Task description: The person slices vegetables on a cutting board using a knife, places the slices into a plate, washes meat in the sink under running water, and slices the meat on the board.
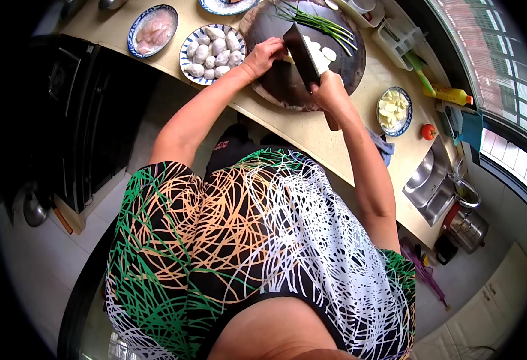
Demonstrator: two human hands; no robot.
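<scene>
Your right hand (329, 90) clenched on cleaver (302, 55), left hand (264, 55) pressing white food at blade edge, round board (275, 90) overhanging tabletop (311, 132) edge, bowl (212, 51) just beside.

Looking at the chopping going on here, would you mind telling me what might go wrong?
1. The left hand holds the white food right beside the cleaver, so its fingers could be nicked if the blade drifts.
2. White slices lie loose behind the blade on the round cutting board; they might be pushed into the green onions or off the board.
3. The board's near edge overhangs the counter, so a hard chop by the right hand might tip it.
</scene>
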